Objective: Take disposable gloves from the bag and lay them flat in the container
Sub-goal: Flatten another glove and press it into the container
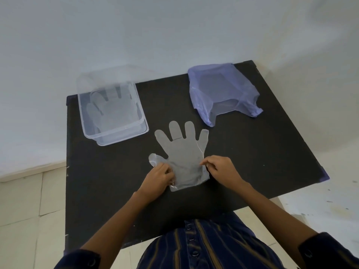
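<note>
Black table [262,152] against a pale wall, and both hands are on the glove [182,152] lying flat mid-table: left hand [158,178] pinching the cuff's left edge by the thumb lobe, right hand [220,168] pinching the right edge. The glove's fingers point away; the container [143,126], gloves already inside, sits far-left, nearer the left hand, the bag [219,94] far-right. No writing readable

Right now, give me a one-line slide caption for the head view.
Both hands, left and right, pinch a clear glove flat on the black table.
</note>
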